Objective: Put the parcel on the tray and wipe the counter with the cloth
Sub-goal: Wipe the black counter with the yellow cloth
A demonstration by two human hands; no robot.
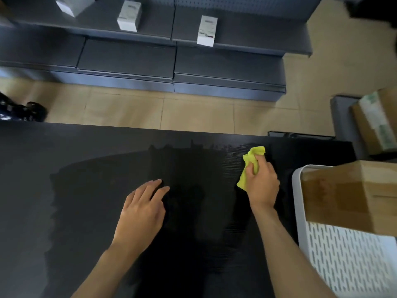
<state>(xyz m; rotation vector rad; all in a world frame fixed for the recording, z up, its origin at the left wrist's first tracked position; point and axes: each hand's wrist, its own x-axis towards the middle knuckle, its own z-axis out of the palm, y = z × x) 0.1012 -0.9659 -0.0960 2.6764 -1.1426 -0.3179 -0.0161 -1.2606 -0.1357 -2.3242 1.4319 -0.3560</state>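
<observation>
A brown cardboard parcel (348, 194) rests in the white slotted tray (297, 203) at the counter's right end. My right hand (263, 183) is closed around a bunched yellow-green cloth (252, 160) that presses on the black counter (86, 179) near its far edge, just left of the tray. My left hand (142, 209) lies flat on the counter's middle, fingers spread, holding nothing. A darker wiped patch covers the counter's centre.
Beyond the counter is a tan tiled floor, then grey shelves with white boxes (207, 30). Another taped cardboard box (376, 121) stands on a grey stand at far right. A person's dark shoe (32, 111) shows at the left edge.
</observation>
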